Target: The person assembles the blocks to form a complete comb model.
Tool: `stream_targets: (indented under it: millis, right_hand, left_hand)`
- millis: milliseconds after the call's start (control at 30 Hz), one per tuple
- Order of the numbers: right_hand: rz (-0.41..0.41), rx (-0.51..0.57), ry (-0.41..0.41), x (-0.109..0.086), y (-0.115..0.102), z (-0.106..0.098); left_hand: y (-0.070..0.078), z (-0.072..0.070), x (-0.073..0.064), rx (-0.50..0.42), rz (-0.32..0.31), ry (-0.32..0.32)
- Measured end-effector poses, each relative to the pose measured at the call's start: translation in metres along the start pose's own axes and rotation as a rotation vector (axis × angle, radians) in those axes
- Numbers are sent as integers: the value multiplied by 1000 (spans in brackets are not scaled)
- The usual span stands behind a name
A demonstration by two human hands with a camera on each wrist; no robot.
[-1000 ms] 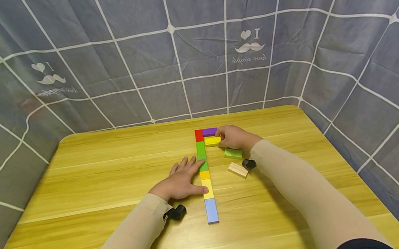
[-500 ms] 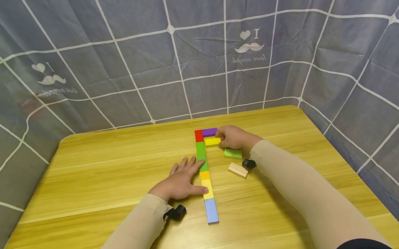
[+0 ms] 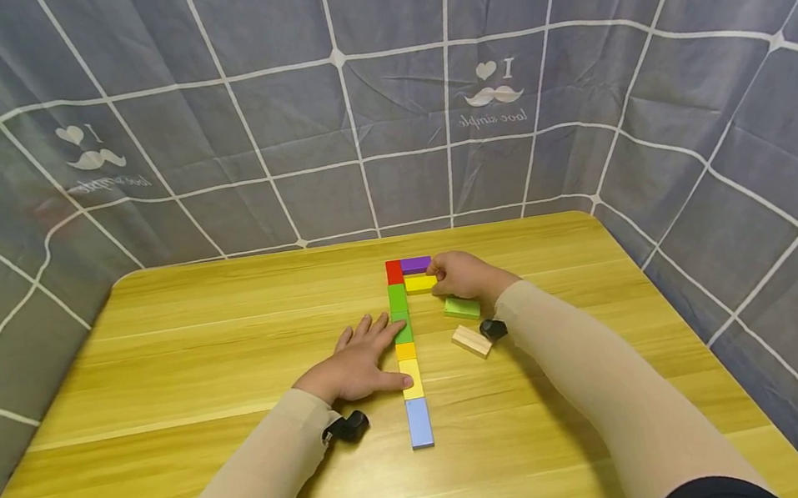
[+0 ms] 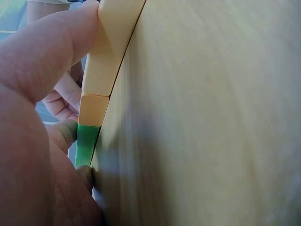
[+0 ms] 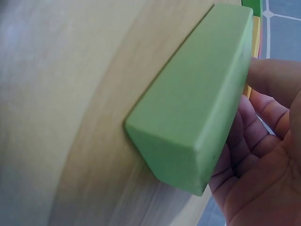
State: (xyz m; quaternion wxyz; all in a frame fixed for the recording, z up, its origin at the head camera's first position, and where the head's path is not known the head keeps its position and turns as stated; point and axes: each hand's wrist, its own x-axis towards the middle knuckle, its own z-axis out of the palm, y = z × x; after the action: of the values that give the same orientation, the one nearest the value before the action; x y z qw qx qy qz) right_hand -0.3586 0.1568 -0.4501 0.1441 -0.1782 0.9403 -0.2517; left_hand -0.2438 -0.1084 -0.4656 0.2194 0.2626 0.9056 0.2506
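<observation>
Grey cloth curtain (image 3: 261,124) with white grid lines hangs behind a yellow wood-grain table (image 3: 193,352), where a rectangular red block (image 3: 394,271) heads a straight column. Nearer than the red block run two rectangular green blocks (image 3: 397,298), a small orange block (image 3: 406,351), a pale yellow block (image 3: 415,390) and a light blue block (image 3: 419,423). Right of the red block lies a purple block (image 3: 416,264), with a bright yellow block (image 3: 419,283) along its near side. Spread flat, the left hand (image 3: 354,364) touches the column, seemingly to steady it. The right hand (image 3: 471,276) appears to pinch the bright yellow block's right end. Loose, nearer and farther right than the red block, lie a light green block (image 3: 462,306) and a plain wooden block (image 3: 472,340). Aligning the bright yellow block seems the step in hand; the next move likely calls for a gentle release that leaves its neighbours undisturbed.
</observation>
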Motion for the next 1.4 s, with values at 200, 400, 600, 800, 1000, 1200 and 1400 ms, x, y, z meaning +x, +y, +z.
stream_targets:
  millis: [200, 400, 600, 800, 1000, 1200, 1400]
  right_hand:
    - [8, -6, -3, 1, 1, -1]
    - [1, -1, -10, 1, -1, -2]
    - [12, 14, -12, 1, -2, -3]
    - [12, 37, -8, 1, -2, -2]
    - [6, 64, 0, -3, -1, -3]
    - [25, 113, 8, -13, 5, -10]
    - [48, 169, 6, -25, 16, -19]
  left_hand:
    - [0, 1, 1, 0, 2, 2]
    - [1, 0, 0, 5, -4, -2]
    - [2, -1, 0, 2, -4, 0]
    - [1, -1, -1, 10, -5, -5]
    - [0, -1, -1, 4, -2, -5]
    - [0, -1, 1, 7, -3, -2]
    - [0, -1, 1, 5, -4, -4]
